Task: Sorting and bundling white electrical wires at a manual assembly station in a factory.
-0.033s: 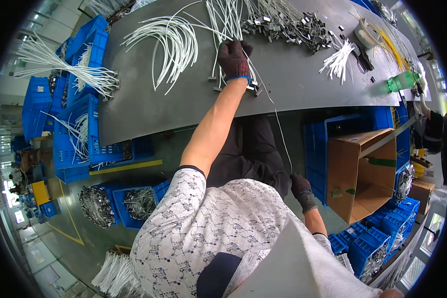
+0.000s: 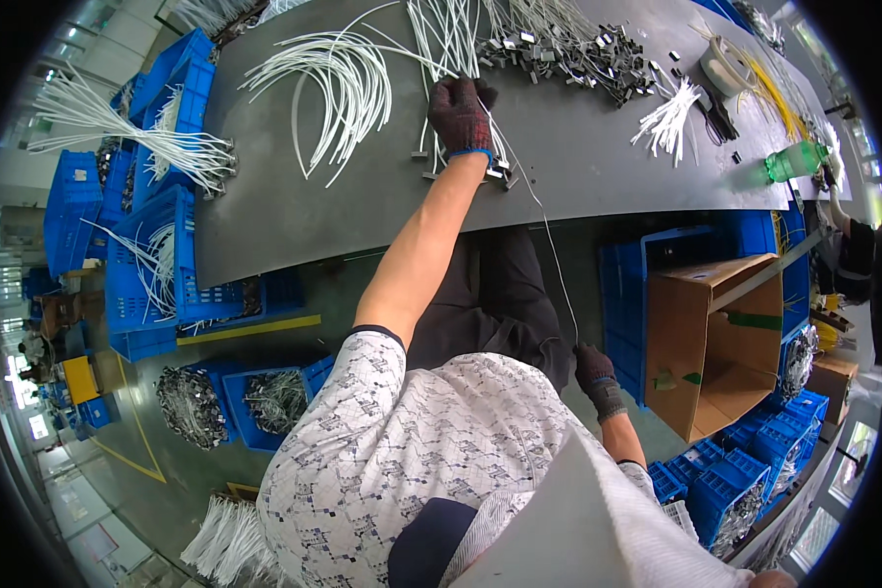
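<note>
My left hand, in a dark knitted glove with a blue cuff, is closed around a bundle of white cables on the grey table. Below the fist, the bundle's ends with small dark connectors stick out near the table's front edge. A long thin cord runs from the left fist over that edge and down to my right hand. The gloved right hand is held low beside my right thigh, its fingers closed on the cord's lower part. Left of the bundle, a curved pile of white cables lies loose.
Many cables with black connectors lie at the back. To the right are a short white bunch, a tape roll and a green bottle. A cardboard box stands below the table; blue crates are at left.
</note>
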Motion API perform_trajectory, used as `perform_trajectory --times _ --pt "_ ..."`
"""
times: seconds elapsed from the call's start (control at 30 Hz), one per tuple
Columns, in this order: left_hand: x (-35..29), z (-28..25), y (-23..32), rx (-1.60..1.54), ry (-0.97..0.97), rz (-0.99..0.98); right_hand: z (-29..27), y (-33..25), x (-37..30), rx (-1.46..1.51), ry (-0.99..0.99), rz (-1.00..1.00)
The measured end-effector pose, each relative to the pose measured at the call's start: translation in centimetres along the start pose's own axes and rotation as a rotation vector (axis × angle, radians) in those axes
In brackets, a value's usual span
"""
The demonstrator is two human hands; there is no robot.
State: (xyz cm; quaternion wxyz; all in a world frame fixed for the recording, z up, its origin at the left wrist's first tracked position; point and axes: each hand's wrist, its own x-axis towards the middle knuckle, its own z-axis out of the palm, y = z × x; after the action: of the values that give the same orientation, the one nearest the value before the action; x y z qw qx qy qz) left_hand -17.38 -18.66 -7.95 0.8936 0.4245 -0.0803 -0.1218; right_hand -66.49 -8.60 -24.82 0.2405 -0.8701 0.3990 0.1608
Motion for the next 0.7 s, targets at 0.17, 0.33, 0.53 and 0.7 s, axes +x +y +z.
perform_trajectory --times 0.17,0.33,0.53,0.7 --pt "-0.7 -2.0 -1.1 0.147 -0.176 -0.309 1.0 -0.1 0.6 0.017 0.006 -0.071" --pt "-9.1 -7.5 -4.7 0.651 -0.893 -0.635 0.8 -0.9 0.7 0.058 -0.002 -0.113" --pt "-9.8 -7.4 -3.9 0.375 -0.747 -0.717 0.7 0.4 -0.2 0.038 0.007 -0.107" --pt "-6.4 -5.8 -3.1 0.176 -0.542 -0.691 -0.6 -0.2 1.1 0.035 0.059 -0.141"
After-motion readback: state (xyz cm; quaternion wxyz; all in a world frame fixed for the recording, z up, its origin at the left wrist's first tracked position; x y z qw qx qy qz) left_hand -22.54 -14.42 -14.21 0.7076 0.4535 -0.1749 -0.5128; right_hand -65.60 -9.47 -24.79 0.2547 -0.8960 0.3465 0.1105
